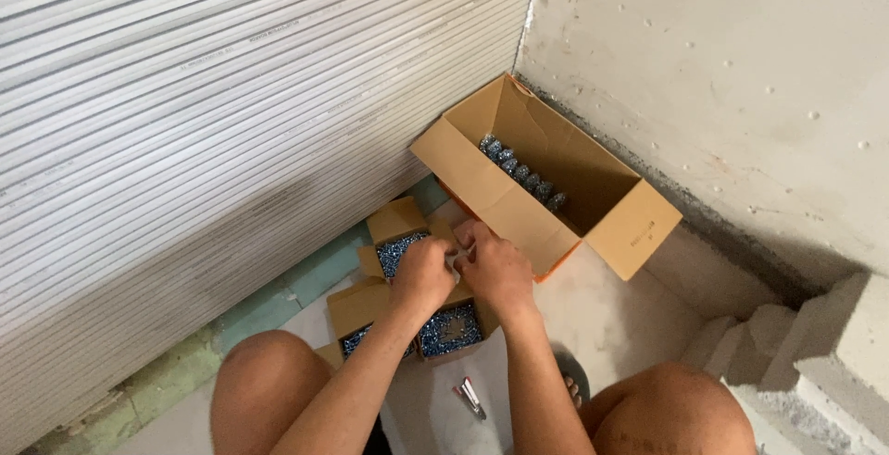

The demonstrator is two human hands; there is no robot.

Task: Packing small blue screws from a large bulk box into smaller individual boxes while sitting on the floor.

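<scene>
- Left hand (421,274) and right hand (495,265) pinched together, fingers curled; what they grip I can't tell
- screw boxes (449,330) sit right under them on the floor
- big carton (519,205) just beyond

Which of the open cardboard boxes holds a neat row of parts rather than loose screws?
The large box by the concrete wall: a row of metal pieces lines its bottom. The small boxes under the hands hold loose screws.

Three small open cardboard boxes (400,233) of silvery screws (451,328), clustered on the floor beneath the hands.
</scene>
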